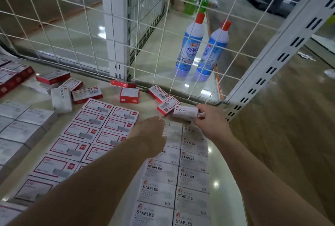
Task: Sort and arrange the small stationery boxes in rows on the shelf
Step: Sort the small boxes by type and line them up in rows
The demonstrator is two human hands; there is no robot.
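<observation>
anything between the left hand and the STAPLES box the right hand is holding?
Head view: only bare shelf top and the far ends of the white STAPLES rows lie between the left hand and the held STAPLES box.

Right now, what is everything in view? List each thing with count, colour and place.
white STAPLES boxes: two rows, white, shelf right
held STAPLES box: one, white, far end of right row
red-framed boxes: two rows, white and red, shelf middle
loose boxes: several, red, scattered at back
bottles: two, blue, red caps, behind wire grid
left hand: flat over the white rows
right hand: grips held STAPLES box
</observation>
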